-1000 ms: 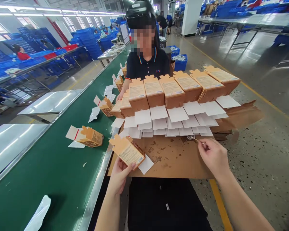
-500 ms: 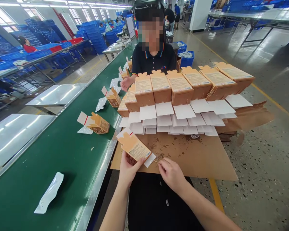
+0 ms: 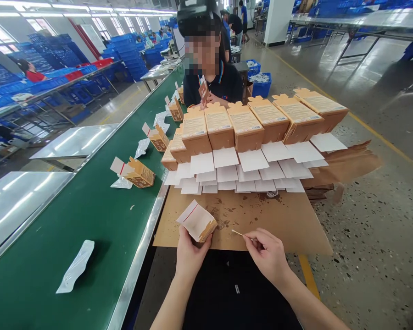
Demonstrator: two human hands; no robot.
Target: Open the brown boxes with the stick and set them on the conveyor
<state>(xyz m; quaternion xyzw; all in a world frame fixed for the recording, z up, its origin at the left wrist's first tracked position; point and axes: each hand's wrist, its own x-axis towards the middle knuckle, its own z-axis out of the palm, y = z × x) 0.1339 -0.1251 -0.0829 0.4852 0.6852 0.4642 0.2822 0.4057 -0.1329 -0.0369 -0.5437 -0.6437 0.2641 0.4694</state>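
My left hand [image 3: 192, 256] grips a small tan carton [image 3: 197, 223] from below, tilted so that its white flap with a red strip faces up and left. Between the thumb and fingers of my right hand [image 3: 266, 250] is a cotton swab [image 3: 237, 233], its pale tip pointing left toward the carton but apart from it. Both hands are over the near edge of a brown cardboard sheet [image 3: 289, 224], which has dark stains. Behind them, rows of tan cartons [image 3: 249, 123] are stacked with white flaps [image 3: 227, 173] sticking out toward me.
On the left runs a green conveyor belt [image 3: 99, 215] with a metal edge. It carries several open cartons [image 3: 142, 174] and white plastic pouches [image 3: 76, 266]. Across the stack a co-worker [image 3: 209, 82] in a dark shirt holds a small carton [image 3: 203, 89]. Torn brown paper [image 3: 347, 165] lies at right.
My left hand has turned the carton from its printed side to its flap end. My right hand has drawn the swab away to the right. The co-worker has raised a carton.
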